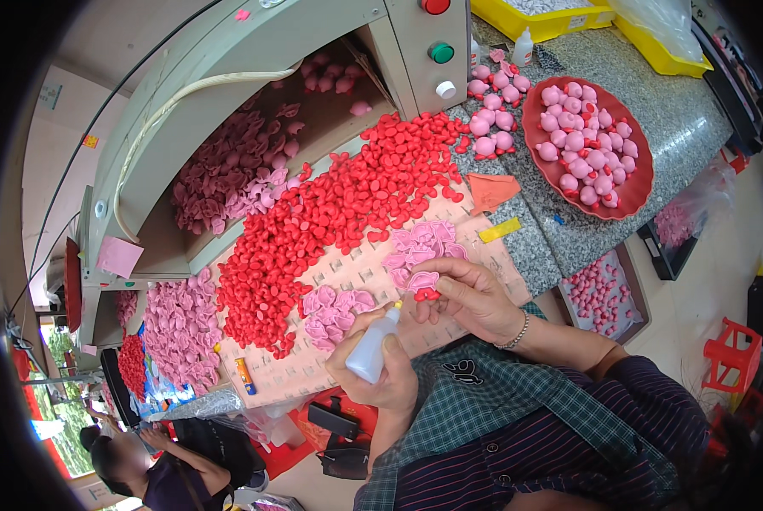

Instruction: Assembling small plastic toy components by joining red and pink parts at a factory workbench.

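My left hand (392,383) is closed around a translucent white squeeze bottle (368,354) with a yellow tip, which points up toward my other hand. Between the thumb and fingers of my right hand (480,300) is a small pink moulded plastic piece (422,280) with a red part (427,295) at its lower edge. The bottle tip is apart from it. Just beyond my hands lie two small heaps of similar pink pieces (424,241), one beside each hand. A long pile of small red parts (305,230) spreads behind them on the pinkish sheet (347,271).
A grey machine housing (254,51) arches over more pink pieces (228,175). At right stands a red bowl (639,183) of pink-and-red assemblies. A box of pink parts (603,294) sits lower right, near a red stool (733,353). Another person (177,477) is at lower left.
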`<state>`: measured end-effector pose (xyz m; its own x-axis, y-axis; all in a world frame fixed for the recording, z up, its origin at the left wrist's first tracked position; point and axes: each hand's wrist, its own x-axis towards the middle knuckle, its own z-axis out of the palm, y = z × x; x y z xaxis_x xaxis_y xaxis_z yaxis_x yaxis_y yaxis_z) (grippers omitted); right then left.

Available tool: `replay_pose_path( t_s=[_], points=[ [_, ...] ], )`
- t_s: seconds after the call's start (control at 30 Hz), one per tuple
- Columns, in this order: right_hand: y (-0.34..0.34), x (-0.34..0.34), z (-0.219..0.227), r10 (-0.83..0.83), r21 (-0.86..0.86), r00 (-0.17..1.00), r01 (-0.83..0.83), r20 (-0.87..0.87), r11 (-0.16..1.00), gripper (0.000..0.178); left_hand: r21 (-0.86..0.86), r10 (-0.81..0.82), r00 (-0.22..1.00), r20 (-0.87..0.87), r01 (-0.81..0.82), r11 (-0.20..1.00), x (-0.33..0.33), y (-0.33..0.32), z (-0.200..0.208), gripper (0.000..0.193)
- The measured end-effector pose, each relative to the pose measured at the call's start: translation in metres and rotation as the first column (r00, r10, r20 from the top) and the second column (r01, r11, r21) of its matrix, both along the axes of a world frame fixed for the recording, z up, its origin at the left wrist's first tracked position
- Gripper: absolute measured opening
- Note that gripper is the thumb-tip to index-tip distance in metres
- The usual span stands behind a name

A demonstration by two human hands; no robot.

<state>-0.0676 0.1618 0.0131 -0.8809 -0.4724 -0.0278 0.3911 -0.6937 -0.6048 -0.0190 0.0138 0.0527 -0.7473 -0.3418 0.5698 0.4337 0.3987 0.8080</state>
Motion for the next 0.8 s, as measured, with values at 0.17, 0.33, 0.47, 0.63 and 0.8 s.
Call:
replay_pose_path(
  t_s=[0.17, 0.33, 0.47, 0.63, 0.8],
  points=[
    [-0.0025, -0.0002, -0.0015, -0.022, -0.026, 1.000, 0.022, 0.002, 0.999, 0.033, 0.031, -0.010, 1.000, 0.016, 0.010, 0.999, 0.0017, 0.0020, -0.0007, 0.029],
    [-0.0012, -0.0015, -0.0018, -0.026, -0.047, 1.000, 0.027, 0.008, 0.999, 0.033, 0.025, -0.038, 0.999, -0.025, 0.039, 0.999, -0.0016, 0.0038, 0.0005, 0.028],
    [-0.0001, -0.0016, -0.0031, -0.015, -0.056, 1.000, 0.016, 0.011, 0.998, 0.033, 0.015, -0.016, 1.000, -0.014, 0.017, 1.000, -0.0011, 0.0039, 0.0006, 0.029],
    [-0.0002, -0.0012, -0.0023, -0.019, -0.044, 1.000, 0.019, 0.005, 0.999, 0.033, 0.012, -0.018, 1.000, -0.010, 0.018, 1.000, -0.0014, 0.0036, -0.0022, 0.030],
    [0.0003, -0.0012, -0.0034, -0.014, -0.034, 1.000, 0.014, 0.007, 0.999, 0.034, -0.005, -0.027, 1.000, -0.010, 0.027, 1.000, -0.0016, 0.0028, -0.0031, 0.031]
  ],
)
